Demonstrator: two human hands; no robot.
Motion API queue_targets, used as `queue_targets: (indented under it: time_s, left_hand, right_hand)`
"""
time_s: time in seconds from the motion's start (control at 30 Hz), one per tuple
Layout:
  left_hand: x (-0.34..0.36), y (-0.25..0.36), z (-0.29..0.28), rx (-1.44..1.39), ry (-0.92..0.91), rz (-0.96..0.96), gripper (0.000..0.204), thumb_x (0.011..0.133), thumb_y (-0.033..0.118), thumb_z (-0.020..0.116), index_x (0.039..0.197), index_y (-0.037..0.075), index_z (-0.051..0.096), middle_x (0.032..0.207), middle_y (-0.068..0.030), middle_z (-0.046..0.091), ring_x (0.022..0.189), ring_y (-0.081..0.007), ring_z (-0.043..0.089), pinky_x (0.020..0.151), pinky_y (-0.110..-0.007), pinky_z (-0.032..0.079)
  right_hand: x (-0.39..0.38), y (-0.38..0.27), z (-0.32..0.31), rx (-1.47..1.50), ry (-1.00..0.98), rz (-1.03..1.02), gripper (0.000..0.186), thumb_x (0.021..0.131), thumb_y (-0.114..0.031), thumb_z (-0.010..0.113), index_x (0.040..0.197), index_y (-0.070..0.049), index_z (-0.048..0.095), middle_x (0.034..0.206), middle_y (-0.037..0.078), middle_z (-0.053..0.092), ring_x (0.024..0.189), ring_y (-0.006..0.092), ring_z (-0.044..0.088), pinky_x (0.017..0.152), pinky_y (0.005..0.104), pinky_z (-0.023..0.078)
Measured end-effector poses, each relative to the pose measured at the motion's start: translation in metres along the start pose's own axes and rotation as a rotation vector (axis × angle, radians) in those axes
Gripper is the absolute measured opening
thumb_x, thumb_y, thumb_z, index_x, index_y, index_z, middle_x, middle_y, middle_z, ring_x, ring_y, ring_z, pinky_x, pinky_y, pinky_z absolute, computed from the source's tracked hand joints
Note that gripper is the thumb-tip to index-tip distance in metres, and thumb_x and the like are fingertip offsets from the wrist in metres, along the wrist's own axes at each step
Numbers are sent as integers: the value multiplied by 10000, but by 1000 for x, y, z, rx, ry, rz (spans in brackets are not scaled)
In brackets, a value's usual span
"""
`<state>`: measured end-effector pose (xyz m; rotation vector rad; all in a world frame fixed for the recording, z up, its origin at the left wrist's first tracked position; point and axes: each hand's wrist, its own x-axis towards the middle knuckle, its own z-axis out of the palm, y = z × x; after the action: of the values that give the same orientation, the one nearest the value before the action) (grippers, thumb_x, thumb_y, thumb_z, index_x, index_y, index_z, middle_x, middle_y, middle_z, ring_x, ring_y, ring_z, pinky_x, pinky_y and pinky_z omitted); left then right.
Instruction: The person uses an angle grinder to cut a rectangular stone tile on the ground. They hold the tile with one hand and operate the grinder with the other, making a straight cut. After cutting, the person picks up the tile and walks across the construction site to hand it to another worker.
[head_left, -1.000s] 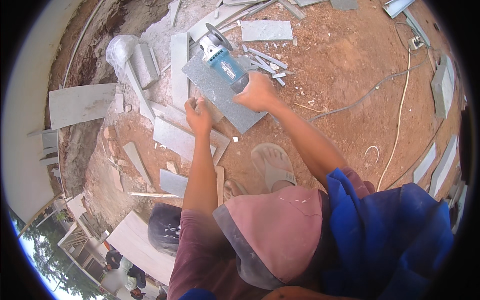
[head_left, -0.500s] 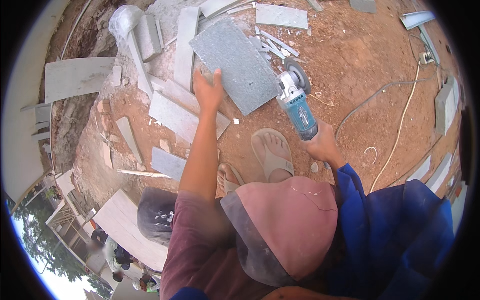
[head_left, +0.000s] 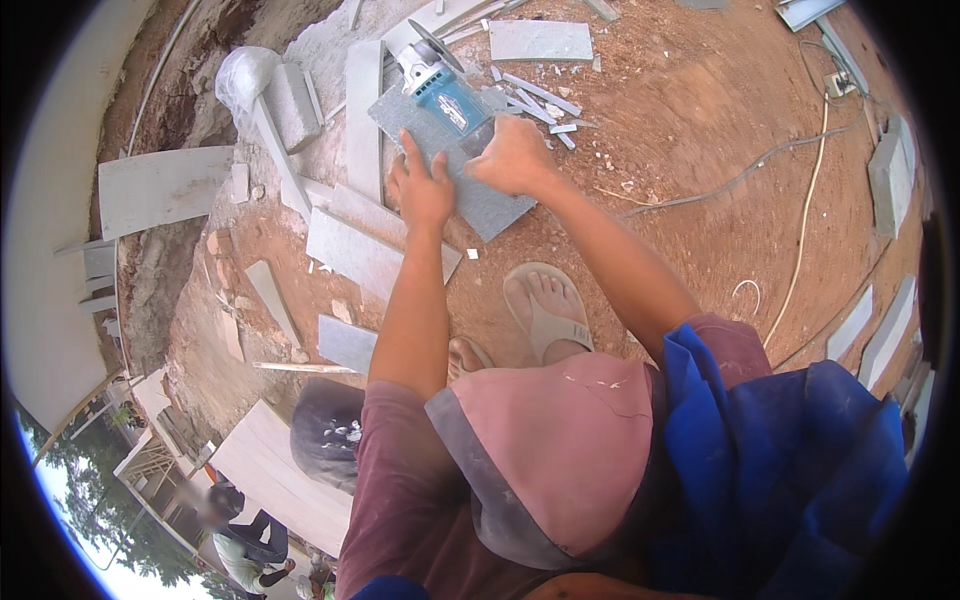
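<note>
Fingers of my right hand (head_left: pixel 515 157) are curling around the dark rear end of a blue-green angle grinder (head_left: pixel 445 105), so I am gripping it firmly from the near side. Its round disc (head_left: pixel 436 45) is pointing away from me, tilting up beyond the far edge of a grey stone slab (head_left: pixel 492 208), and the grinder's body is covering part of that slab's surface. My left hand (head_left: pixel 424 188) is holding nothing that I can see; its fingers are spreading apart over the slab's left edge, and I cannot tell how hard they are pressing, if at all.

From my camera I am seeing the slab lying slantwise in front of my sandalled feet (head_left: pixel 548 312). Thin pale offcuts (head_left: pixel 540 108) are lying scattered just right of the grinder, and a rectangular pale slab (head_left: pixel 541 41) is lying farther off. Left of my left hand, a long stone strip (head_left: pixel 364 130) is lying near a clear plastic bag (head_left: pixel 247 80). A grey cable (head_left: pixel 745 176) is curving across the reddish ground (head_left: pixel 680 120) on the right.
</note>
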<state>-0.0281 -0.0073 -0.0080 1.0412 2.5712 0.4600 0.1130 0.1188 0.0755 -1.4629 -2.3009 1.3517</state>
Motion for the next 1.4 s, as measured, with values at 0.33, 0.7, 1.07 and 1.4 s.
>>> queue_targets:
  time_s: [0.33,0.7,1.07,1.4]
  left_hand:
    - [-7,-1,0,55,-66,-18,808,1092,416,481,1714,180,21,1614,-354,268,1474,-548,252,1194,-609,327]
    - [-2,-6,-4,31,-127,-36,827,1093,477,442,1712,185,-22,1611,-349,265,1469,-542,255,1217,-598,287]
    - [0,-9,1,55,-118,-4,825,1097,487,444,1712,206,-29,1610,-350,257,1466,-542,264,1209,-606,302]
    - [-2,-6,-5,55,-137,-33,813,1104,518,424,1712,224,-31,1607,-350,260,1469,-536,268,1206,-603,310]
  right_hand:
    - [24,-25,18,5,-69,30,393,567,-209,875,827,68,774,948,306,756,949,416,769,858,432,625]
    - [36,-24,28,-23,-65,8,383,618,-245,873,832,61,785,955,290,764,955,396,772,862,428,623]
    - [42,-19,28,-47,-86,28,372,670,-252,842,874,55,791,972,285,767,959,396,773,859,432,616]
    - [44,-19,29,-41,-119,14,369,671,-251,842,869,57,796,966,284,769,947,395,775,868,432,616]
